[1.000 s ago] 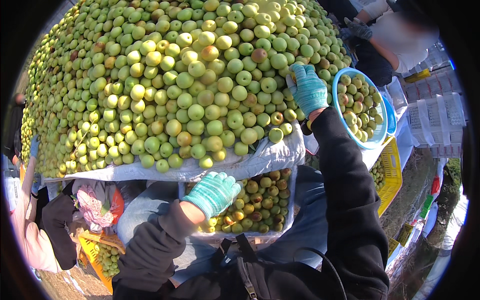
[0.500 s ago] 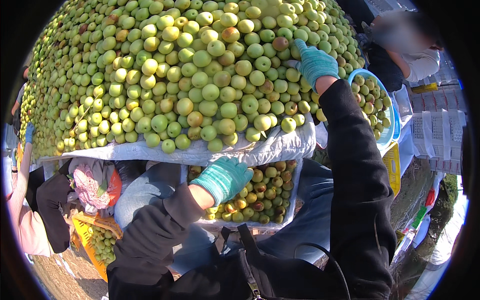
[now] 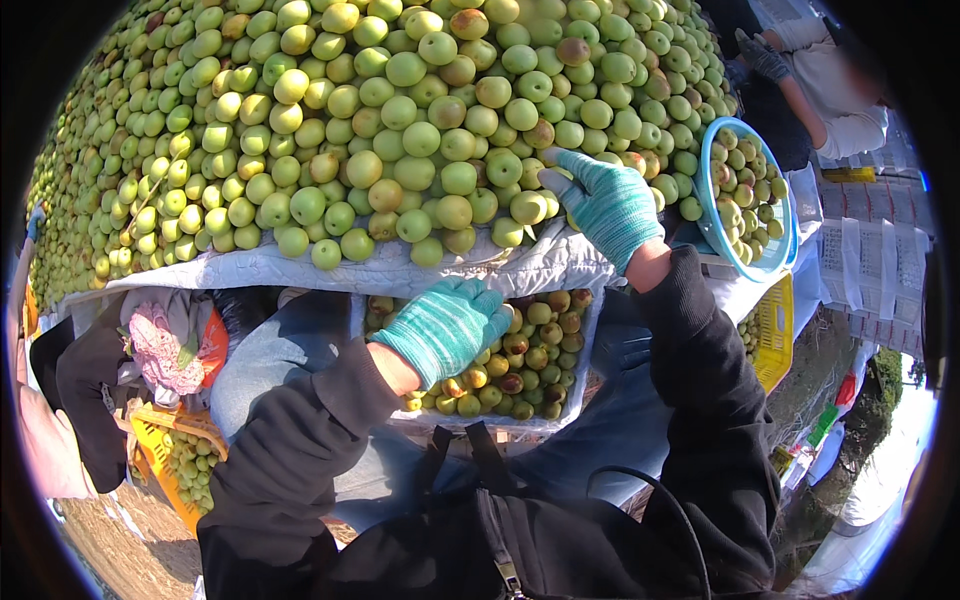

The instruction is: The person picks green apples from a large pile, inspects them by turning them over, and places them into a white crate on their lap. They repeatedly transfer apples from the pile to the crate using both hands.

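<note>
A broad heap of small round green fruit, probably jujubes (image 3: 404,140), some browned, fills a raised surface before me. My right hand (image 3: 615,205), in a teal knit glove with pale fingertips, is at its near right edge. Thumb and index finger stretch leftward, apart, among the jujubes; the other fingers are partly hidden. My left hand (image 3: 447,330), gloved alike, is back-up over a lined crate (image 3: 580,385) of browner jujubes (image 3: 520,375) between my knees. Its fingers are bent and pressed together; whatever they hold is hidden underneath.
A pale quilted cloth (image 3: 330,262) edges the heap. At right stand a blue basin (image 3: 712,205) of browned fruit and a yellow crate (image 3: 775,335). An orange-yellow crate (image 3: 165,465) of green fruit is at lower left. Other people sit at both sides, one gloved hand (image 3: 765,55) showing at upper right.
My right hand has drawn back toward me from deeper in the heap to its near edge. My left hand stays over the crate. The view has shifted slightly.
</note>
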Motion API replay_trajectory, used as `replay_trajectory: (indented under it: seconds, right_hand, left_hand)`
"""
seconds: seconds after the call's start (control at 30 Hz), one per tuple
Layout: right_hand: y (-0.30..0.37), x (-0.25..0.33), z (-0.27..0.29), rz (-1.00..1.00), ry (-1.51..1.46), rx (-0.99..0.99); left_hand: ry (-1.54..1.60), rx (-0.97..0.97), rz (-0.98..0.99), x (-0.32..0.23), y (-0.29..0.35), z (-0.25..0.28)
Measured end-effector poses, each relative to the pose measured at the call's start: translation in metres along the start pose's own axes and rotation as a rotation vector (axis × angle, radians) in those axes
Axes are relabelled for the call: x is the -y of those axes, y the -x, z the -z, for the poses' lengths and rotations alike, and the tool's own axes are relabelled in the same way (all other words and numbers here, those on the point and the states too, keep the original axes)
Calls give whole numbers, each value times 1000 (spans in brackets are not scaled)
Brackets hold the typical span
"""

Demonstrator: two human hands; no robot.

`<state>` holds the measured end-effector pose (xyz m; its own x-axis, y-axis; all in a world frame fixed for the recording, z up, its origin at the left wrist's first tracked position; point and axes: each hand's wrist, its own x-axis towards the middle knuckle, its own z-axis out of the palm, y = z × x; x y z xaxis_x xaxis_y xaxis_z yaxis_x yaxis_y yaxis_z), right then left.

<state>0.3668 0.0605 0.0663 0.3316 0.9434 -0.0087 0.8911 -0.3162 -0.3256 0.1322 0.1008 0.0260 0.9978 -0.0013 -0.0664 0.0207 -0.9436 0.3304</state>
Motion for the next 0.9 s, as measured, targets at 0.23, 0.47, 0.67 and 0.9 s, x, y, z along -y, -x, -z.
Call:
replay_trajectory:
  seconds: [0.23,0.47,0.67,0.9]
  right_hand:
    - [15,-1,-15,14,83,82]
    - [-25,-82,21,-243,42,-474]
    - [-9,-93,17,-231,-318,-401]
    - [-11,-110,20,-273,-302,-498]
  left_hand:
    - [-358,-437,278,36,-33,-7]
    - [-388,-518,259,61,-57,-6]
    - [-369,-579,237,72,-81,5]
    - [-409,-613,176,87,-97,13]
